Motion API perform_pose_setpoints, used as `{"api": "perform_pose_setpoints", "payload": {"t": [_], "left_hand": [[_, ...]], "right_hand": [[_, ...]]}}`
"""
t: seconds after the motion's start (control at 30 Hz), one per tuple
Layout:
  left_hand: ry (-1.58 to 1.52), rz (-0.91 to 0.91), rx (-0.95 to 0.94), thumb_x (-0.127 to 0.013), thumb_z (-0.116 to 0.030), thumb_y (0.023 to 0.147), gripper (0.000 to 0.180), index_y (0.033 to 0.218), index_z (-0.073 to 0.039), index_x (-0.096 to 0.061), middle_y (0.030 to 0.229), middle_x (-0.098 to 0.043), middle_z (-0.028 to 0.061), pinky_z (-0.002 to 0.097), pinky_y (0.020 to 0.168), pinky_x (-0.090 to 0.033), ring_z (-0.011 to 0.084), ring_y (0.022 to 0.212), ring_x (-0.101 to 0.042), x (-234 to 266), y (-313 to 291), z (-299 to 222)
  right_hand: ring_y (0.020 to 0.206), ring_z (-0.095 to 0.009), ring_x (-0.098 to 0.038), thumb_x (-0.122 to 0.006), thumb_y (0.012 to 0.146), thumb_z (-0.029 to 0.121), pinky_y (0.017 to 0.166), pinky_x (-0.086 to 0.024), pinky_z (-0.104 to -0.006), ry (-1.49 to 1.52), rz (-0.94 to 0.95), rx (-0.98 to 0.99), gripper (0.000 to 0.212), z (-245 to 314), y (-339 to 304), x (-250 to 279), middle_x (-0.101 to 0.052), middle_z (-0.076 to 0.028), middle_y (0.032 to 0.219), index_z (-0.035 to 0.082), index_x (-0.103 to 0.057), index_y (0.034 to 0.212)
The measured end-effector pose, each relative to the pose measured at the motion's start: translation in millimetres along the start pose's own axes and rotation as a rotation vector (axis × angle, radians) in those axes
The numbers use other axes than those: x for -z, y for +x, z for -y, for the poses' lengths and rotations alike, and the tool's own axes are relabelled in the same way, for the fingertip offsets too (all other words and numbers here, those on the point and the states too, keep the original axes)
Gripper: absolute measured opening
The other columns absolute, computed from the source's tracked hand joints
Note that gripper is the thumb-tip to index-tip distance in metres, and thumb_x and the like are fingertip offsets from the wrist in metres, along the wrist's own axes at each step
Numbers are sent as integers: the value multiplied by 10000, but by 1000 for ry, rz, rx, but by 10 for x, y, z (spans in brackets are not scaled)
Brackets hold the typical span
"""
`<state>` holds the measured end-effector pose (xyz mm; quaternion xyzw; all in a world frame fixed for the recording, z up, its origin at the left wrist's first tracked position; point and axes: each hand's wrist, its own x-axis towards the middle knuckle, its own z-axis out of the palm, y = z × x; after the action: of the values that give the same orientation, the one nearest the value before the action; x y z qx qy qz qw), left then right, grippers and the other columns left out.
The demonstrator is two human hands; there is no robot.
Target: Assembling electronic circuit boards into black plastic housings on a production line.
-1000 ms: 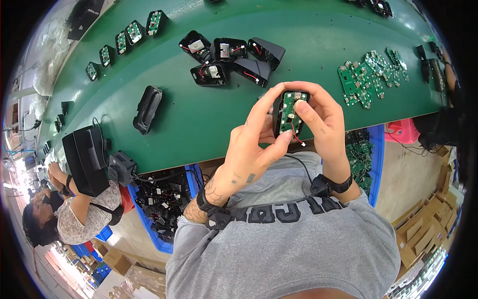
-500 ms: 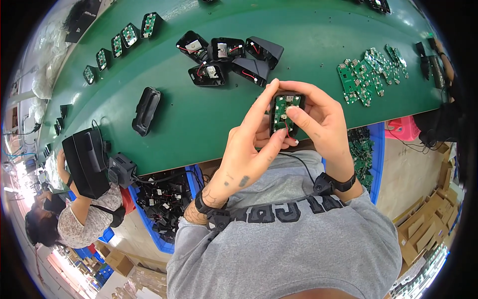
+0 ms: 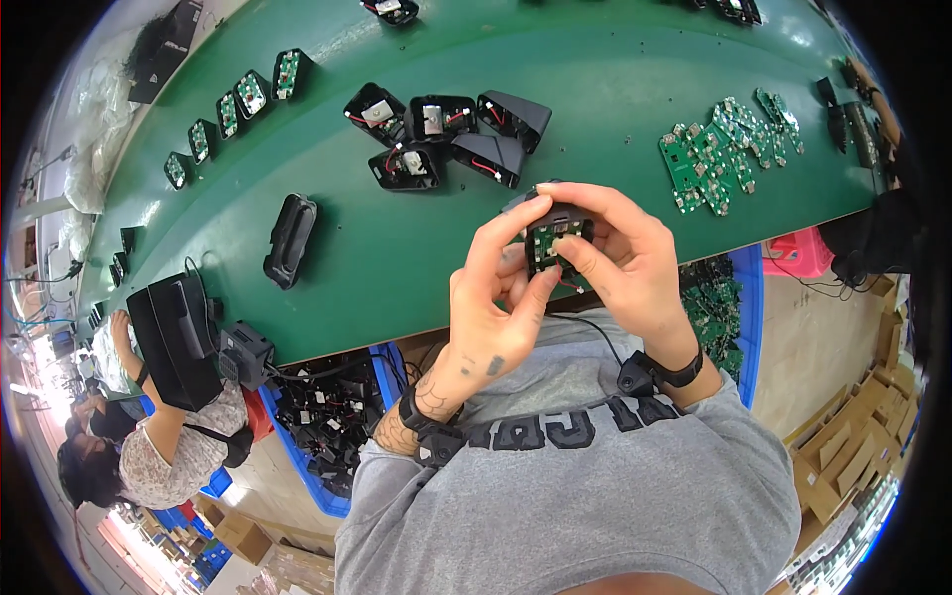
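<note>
Close to the table's near edge, both my hands are wrapped round one small black plastic housing [image 3: 561,215]. Inside its opening sits a green circuit board [image 3: 544,241], with a thin red wire at the lower end. My left hand [image 3: 501,297] holds the housing from the left, its thumb at the board's lower edge. My right hand [image 3: 630,263] grips the other side, the thumb pressing on the board's face. Fingers hide much of the housing. Beyond my hands lies a cluster of several open black housings [image 3: 405,167] with wires, and an empty black shell [image 3: 291,241] rests farther left.
Loose green circuit boards [image 3: 706,164] are heaped on the green table [image 3: 585,89] at right. Housings fitted with boards [image 3: 250,94] stand in a row at far left. Blue bins of black parts [image 3: 333,504] and boards [image 3: 751,297] sit below the edge. A co-worker [image 3: 169,436] is at left.
The housing has tipped in my hands, so its board faces me less openly and more of its black end shows. Both hands have shifted slightly down and left.
</note>
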<state>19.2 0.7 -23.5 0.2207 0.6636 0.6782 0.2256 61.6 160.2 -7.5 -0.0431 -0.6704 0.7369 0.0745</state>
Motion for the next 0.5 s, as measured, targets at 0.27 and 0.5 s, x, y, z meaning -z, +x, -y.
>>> {"api": "perform_pose_setpoints", "payload": {"t": [0.27, 0.5], "left_hand": [[33, -91, -81, -606, 68, 851, 510, 1324, -33, -447, 863, -658, 76, 192, 495, -384, 35, 528, -468, -88, -1, 86], [163, 97, -43, -572, 2, 862, 438, 1284, -7, -454, 1094, -601, 129, 283, 695, -557, 172, 964, -644, 183, 241, -178]], "right_hand": [[1015, -144, -613, -623, 847, -45, 903, -490, -294, 48, 42, -105, 452, 2, 36, 58, -612, -88, 1176, 2, -535, 1289], [1080, -257, -619, -678, 799, 56, 943, -465, -344, -496, 242, 119, 576, 168, 183, 274, -614, -133, 1212, 46, -504, 1348]]}}
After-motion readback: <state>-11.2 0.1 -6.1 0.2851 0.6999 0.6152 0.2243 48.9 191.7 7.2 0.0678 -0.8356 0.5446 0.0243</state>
